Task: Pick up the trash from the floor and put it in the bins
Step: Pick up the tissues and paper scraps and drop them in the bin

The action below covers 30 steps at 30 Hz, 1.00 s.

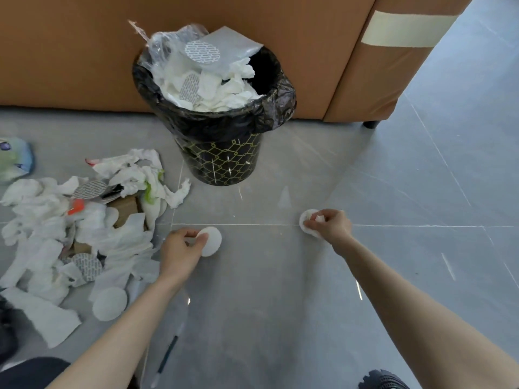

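A black bin (pixel 222 161) with a gold lattice pattern and a black liner stands on the grey floor, heaped with white tissues and round seals. My left hand (pixel 179 254) pinches a white round pad (pixel 212 241) low over the floor in front of the bin. To the right, my right hand (pixel 331 224) grips another white round pad (pixel 306 220) together with a small white scrap, right at the floor. A pile of crumpled tissues, cardboard bits and round seals (pixel 84 234) lies on the floor to the left.
A brown cardboard-covered furniture piece (pixel 337 51) stands right behind the bin. A pen (pixel 165 360) lies on the floor between my arms. A loose white pad (pixel 109 303) lies near my left forearm. A colourful packet (pixel 14 161) sits at the far left.
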{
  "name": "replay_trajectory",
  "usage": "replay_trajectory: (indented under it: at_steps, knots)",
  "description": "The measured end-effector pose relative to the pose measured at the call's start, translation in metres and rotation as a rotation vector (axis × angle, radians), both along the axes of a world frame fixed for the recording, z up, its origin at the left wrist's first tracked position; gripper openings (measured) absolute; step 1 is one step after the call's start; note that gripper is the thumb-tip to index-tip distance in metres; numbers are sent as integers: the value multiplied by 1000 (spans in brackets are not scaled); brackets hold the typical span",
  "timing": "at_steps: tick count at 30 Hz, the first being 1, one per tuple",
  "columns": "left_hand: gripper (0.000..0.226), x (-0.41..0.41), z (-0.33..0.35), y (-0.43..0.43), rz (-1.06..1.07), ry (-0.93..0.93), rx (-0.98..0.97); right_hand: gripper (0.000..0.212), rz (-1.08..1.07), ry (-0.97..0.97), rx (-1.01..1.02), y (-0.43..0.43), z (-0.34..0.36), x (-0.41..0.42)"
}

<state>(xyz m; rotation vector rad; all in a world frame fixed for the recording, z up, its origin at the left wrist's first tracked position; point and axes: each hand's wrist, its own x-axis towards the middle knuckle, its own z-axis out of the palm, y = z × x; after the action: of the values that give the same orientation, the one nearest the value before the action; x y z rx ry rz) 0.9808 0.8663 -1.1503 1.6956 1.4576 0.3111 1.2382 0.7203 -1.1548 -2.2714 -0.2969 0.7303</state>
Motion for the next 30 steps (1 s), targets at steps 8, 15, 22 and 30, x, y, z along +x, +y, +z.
replay_trajectory:
  at_steps: [8,15,22,30]
  knots:
    - [19,-89,-12,-13,65,382,65,24,77,111,174,56,24,-102]
    - [25,-102,-25,-5,-72,429,6,16,72,145,215,54,52,-136]
    - [13,-95,-31,-12,-38,290,192,17,68,140,200,49,56,-142]
    - [12,-86,1,-14,-180,161,-18,17,104,146,244,53,95,-138]
